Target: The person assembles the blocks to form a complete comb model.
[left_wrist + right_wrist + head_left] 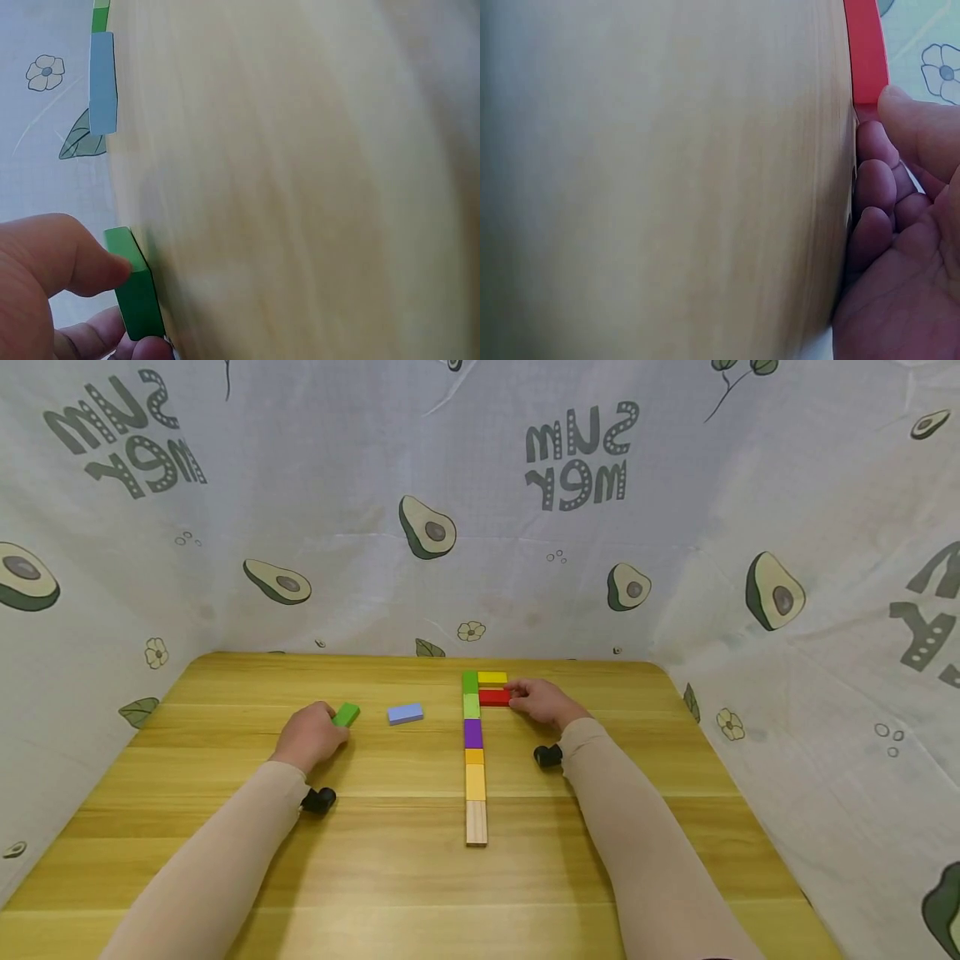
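Observation:
At the left of the table my left hand [309, 737] pinches a green block [346, 715] between thumb and fingers; the left wrist view shows the thumb on top of this green block [139, 296]. A light blue block [405, 714] lies to its right. My right hand [546, 702] holds the right end of a red block [493, 697], and in the right wrist view the thumb sits at the end of that red block [868, 56] with the other fingers curled below. The red block's left end meets a light green block [471, 706] in a column of blocks.
Above the red block, a yellow block [492, 678] extends right from a green block [470, 682] atop the column. Below come a purple block [473, 733], an orange block [474, 757], a pale yellow block [476, 782] and a plain wood block [476, 823]. A printed cloth [480, 585] surrounds the table.

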`<state>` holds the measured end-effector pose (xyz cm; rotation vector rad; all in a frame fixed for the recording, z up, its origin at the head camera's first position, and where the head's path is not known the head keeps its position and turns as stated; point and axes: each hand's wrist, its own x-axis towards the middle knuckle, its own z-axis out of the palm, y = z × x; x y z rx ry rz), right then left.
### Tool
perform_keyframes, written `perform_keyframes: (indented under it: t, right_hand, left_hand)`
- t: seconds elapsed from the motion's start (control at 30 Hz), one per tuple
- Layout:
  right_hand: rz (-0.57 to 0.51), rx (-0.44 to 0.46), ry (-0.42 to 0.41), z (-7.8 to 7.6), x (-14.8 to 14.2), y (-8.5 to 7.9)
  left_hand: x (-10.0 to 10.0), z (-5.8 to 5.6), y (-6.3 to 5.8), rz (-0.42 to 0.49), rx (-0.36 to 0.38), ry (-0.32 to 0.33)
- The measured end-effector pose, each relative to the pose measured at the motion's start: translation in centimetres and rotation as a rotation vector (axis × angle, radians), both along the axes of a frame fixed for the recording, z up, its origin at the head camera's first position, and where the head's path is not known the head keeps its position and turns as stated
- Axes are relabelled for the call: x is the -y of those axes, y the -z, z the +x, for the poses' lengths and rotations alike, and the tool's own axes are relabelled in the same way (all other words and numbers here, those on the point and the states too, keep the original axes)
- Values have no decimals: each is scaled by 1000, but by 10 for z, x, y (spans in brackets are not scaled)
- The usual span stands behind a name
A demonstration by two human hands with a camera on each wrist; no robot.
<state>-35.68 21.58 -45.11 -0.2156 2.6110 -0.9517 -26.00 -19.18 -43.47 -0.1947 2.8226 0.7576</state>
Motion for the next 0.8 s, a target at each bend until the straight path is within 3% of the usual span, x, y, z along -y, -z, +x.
perform_keyframes:
  t: [0.33, 0.53, 0.67, 0.8]
  right_hand:
    - [11, 16, 3, -1, -4, 3]
    - [-1, 25, 4, -2, -4, 3]
    - [4, 12, -18, -3, -4, 2]
    - [12, 0, -32, -2, -4, 0]
  left_hand:
    - [2, 0, 2, 14, -15, -15]
    - [3, 5, -7, 14, -138, -18]
    - [-6, 3, -16, 25, -249, 35]
    - [-29, -2, -24, 73, -293, 129]
